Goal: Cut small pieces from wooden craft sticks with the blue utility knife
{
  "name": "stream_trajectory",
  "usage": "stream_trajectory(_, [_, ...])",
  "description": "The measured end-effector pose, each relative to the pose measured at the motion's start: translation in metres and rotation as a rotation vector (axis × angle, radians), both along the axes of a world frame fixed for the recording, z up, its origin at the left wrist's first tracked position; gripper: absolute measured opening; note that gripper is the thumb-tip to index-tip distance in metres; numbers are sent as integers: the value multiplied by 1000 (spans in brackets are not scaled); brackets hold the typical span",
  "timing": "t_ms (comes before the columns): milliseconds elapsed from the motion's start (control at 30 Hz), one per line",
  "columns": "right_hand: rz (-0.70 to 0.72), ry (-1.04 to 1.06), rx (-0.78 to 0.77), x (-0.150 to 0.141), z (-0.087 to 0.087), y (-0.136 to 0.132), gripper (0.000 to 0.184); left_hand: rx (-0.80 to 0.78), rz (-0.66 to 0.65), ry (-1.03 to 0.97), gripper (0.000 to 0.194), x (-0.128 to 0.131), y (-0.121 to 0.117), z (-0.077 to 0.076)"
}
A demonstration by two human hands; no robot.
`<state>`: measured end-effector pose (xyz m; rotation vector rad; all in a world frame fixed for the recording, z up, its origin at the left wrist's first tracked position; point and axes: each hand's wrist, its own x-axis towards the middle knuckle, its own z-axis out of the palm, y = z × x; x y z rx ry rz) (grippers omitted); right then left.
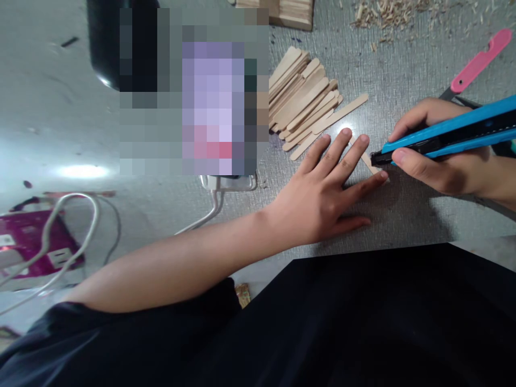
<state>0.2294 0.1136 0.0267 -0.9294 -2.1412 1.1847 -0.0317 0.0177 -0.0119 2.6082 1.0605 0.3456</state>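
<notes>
My left hand [322, 188] lies palm down on the grey table with its fingers spread. Its fingertips rest at a flat wooden craft stick [365, 157], which is partly hidden by the fingers. From the right, my right hand [443, 174] is wrapped round a blue box cutter [463, 118]. The cutter's black tip is at the stick, close to my left fingers; whether its blade touches the wood I cannot tell. Beyond my left fingertips is a loose pile of craft sticks [302, 97], several overlapping.
A pink-handled tool [479, 62] lies behind my right hand. Wood shavings [387, 13] and a stack of wood [296, 13] are at the far edge. A black object [102, 48], a white cable [94, 215] and a magenta packet [32, 236] are left; a blurred patch hides part of the table.
</notes>
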Motion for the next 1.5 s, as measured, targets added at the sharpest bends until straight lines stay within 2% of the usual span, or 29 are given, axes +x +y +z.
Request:
stream_trajectory(200, [3, -39, -24, -1, 4, 0, 9, 11, -4, -4, 81, 0, 0, 0])
stream_trajectory(533, [23, -22, 30, 1, -1, 1, 10, -5, 7, -1, 83, 0, 0, 0])
stream_trajectory(1067, [-13, -77, -40, 0, 3, -1, 9, 8, -4, 15, 82, -1, -1, -2])
stream_trajectory(1333, [2, -3, -59, 1, -2, 0, 15, -18, -2, 11, 82, -1, 0, 0])
stream_trajectory(1500, [4, -19, -43, 0, -1, 0, 8, -8, -3, -5, 79, -1, 0, 0])
